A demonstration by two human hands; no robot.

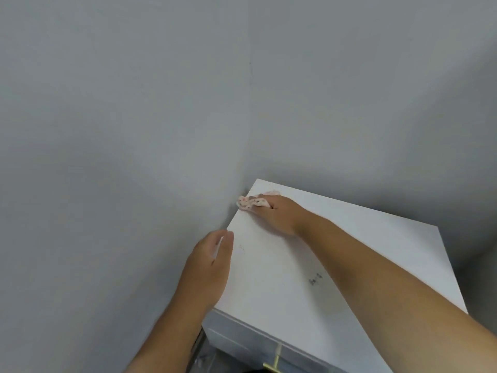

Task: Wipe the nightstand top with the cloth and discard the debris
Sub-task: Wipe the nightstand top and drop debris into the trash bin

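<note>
The white nightstand stands in a room corner, its flat top facing me. My right hand presses a small pale cloth with red and dark dots onto the far left part of the top, near the left edge. My left hand is cupped with its fingers together, held against the left edge of the top and holding nothing. A few small dark specks of debris lie on the top by my right forearm, and fainter specks lie close to my left fingers.
Grey walls meet in a corner right behind the nightstand's far left. A drawer front with a brass handle shows below the top's near edge. A strip of floor is visible to the left of the drawer.
</note>
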